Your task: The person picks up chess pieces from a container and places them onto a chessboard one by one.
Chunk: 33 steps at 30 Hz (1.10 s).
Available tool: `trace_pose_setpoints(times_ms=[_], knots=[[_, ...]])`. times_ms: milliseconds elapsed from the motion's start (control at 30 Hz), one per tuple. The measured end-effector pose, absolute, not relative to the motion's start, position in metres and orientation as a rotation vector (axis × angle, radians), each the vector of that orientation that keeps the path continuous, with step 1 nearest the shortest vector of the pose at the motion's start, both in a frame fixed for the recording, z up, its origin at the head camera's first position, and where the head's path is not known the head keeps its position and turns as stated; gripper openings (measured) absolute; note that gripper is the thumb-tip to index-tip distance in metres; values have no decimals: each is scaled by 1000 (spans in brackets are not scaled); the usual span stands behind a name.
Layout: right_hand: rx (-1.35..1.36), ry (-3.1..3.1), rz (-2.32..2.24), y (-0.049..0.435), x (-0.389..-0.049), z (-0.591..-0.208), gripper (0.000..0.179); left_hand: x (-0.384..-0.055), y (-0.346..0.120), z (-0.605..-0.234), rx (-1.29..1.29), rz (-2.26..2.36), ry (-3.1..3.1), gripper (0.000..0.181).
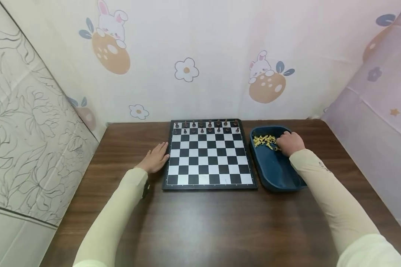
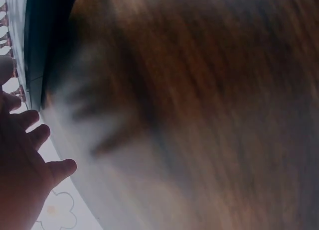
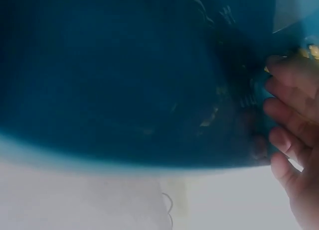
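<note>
A black-and-white chessboard lies on the table, with two rows of dark brown chess pieces along its far side. My left hand rests against the board's left edge, fingers extended and spread. To the right of the board, my right hand reaches into a blue plastic basin. Its fingertips are at a pile of yellow chess pieces in the far part of the basin. In the right wrist view its fingers are slightly bent; whether they pinch a piece is hidden.
The brown wooden table extends in front of the board. Behind it stands a patterned wall covering with rabbits and flowers. A floral panel borders the left side, and another covering the right.
</note>
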State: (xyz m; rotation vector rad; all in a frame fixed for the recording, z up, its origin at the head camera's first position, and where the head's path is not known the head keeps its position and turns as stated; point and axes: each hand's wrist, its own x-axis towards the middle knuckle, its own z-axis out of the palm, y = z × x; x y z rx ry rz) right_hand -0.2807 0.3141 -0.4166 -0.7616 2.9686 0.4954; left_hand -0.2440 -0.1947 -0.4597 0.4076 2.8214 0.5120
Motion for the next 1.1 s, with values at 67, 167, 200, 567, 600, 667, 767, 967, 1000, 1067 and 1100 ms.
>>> trace_pose_setpoints(times_ms=[67,167,200,567,600,667,767,967,1000,1067,1100], knots=[[-752,2964,509,317,-281,-419,11,-244,-193,-462,397,507,2807,59],[-749,2965,523,320,-280,-422,10,-245,-191,-465,385,513,2791,59],[-746,2965,524,321,-280,-422,10,-245,-190,-465,384,515,2787,59],[-718,2968,447,321,-278,-419,14,-244,-186,-458,401,508,2756,56],[-711,2971,423,321,-278,-419,18,-244,-186,-458,401,504,2754,56],[-691,2980,357,321,-279,-418,24,-244,-186,-457,391,501,2747,56],[-671,2994,272,319,-280,-417,32,-244,-187,-458,376,504,2740,56],[-634,3003,205,314,-282,-412,28,-245,-189,-461,341,517,2729,56],[-633,3005,202,314,-283,-412,26,-245,-189,-462,335,515,2726,57],[-638,3014,195,316,-284,-412,20,-245,-188,-461,331,511,2722,57],[-638,3018,194,318,-285,-413,17,-244,-187,-460,329,512,2721,57]])
